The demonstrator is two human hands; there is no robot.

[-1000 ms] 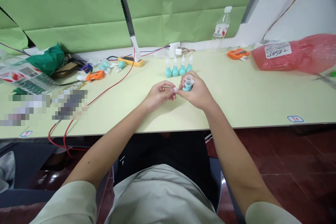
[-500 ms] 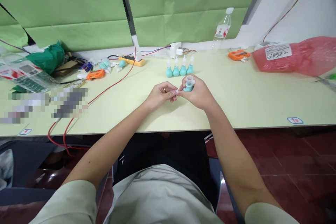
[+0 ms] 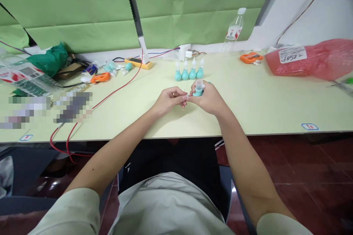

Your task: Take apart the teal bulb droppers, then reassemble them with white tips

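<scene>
My right hand (image 3: 208,97) is closed round a teal squeeze bulb (image 3: 198,91) with a clear, cup-like top, held above the table. Its thumb and fingertip also meet a small whitish piece (image 3: 187,96), too small to name. From the other side, my left hand (image 3: 171,100) pinches that same piece between thumb and forefinger; a ring is on one finger. Just beyond the hands, several teal bulbs with clear pointed nozzles (image 3: 189,71) stand upright in a row on the pale table (image 3: 264,106).
On the left lie a large clear bottle (image 3: 27,77), an orange-handled tool (image 3: 100,77) and a yellow meter (image 3: 138,63) with red wires. A plastic bottle (image 3: 234,31) stands at the back; another orange tool (image 3: 251,57) and a red bag (image 3: 311,60) lie right.
Both hands stay nearly in place, still meeting at the small whitish piece. The fingertips have shifted very slightly; the row of bulbs has not moved.
</scene>
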